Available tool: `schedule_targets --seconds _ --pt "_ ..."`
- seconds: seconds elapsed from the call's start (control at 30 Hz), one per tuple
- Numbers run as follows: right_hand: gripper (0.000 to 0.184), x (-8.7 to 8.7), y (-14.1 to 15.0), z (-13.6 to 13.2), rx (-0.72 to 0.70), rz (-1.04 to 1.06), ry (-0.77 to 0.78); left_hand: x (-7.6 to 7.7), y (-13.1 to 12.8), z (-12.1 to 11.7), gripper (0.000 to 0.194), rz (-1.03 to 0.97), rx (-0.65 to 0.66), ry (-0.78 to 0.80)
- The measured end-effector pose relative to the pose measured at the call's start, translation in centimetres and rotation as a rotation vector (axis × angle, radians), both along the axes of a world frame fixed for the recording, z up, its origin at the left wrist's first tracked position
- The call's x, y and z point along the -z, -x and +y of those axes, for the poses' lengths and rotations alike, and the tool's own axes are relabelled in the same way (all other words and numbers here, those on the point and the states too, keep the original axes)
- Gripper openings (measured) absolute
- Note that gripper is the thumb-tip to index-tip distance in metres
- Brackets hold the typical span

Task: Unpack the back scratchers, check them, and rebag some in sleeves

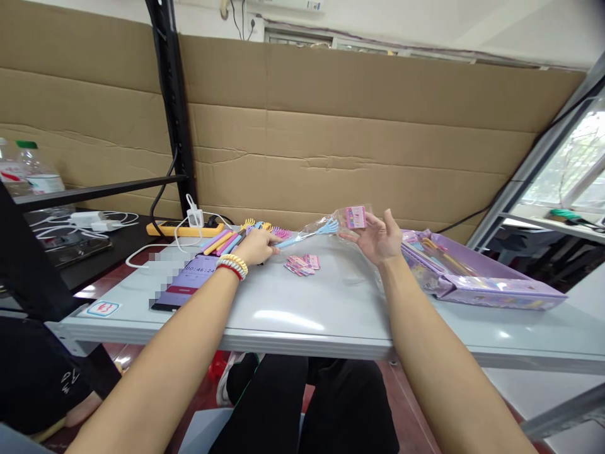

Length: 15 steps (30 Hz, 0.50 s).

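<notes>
My left hand [258, 246] is closed on the near end of a blue stick with a hand-shaped tip [326, 227]. The stick points right, inside or against a clear plastic bag [340, 217]. At the bag's right end, my right hand [379, 239] holds the film with its fingers, palm up and thumb apart. A pink printed card [355, 217] shows beside those fingertips. Below the stick, several small pink cards [302, 264] lie in a loose pile. Sticks with coloured handles [220, 242] and hand-shaped tips lie bunched behind my left hand, partly hidden by it.
At right stands an open purple box [496, 290] with packaged items in it. A phone [189, 280] lies by my left forearm. A yellow power strip [165, 228] with a white charger [195, 217] and cables sits behind. Cardboard [354, 132] walls the table's back; a black shelf post [174, 101] rises left.
</notes>
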State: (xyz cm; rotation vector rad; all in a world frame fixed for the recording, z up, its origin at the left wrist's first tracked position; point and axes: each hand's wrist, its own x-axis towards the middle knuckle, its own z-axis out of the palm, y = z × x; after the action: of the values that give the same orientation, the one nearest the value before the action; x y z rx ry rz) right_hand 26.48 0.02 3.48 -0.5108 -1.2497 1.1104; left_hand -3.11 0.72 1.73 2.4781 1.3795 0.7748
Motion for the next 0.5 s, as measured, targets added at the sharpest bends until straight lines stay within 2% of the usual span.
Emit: schedule_targets --seconds 0.1,0.23,0.43,0.5 --pt "0.044 0.2 0.2 0.9 0.115 0.001 0.052 0.0 -0.1 -0.1 0.032 -0.015 0.024 0.03" --pt "0.046 0.3 0.5 1.4 0.203 -0.002 0.007 0.2 -0.1 0.0 0.028 -0.017 0.031 0.053" --pt "0.031 0.6 0.3 1.7 0.484 -0.104 -0.046 0.3 -0.2 0.2 0.029 -0.018 0.016 0.035" --pt "0.03 0.8 0.2 1.9 0.528 -0.117 -0.05 0.3 -0.2 0.3 0.028 -0.032 0.024 0.031"
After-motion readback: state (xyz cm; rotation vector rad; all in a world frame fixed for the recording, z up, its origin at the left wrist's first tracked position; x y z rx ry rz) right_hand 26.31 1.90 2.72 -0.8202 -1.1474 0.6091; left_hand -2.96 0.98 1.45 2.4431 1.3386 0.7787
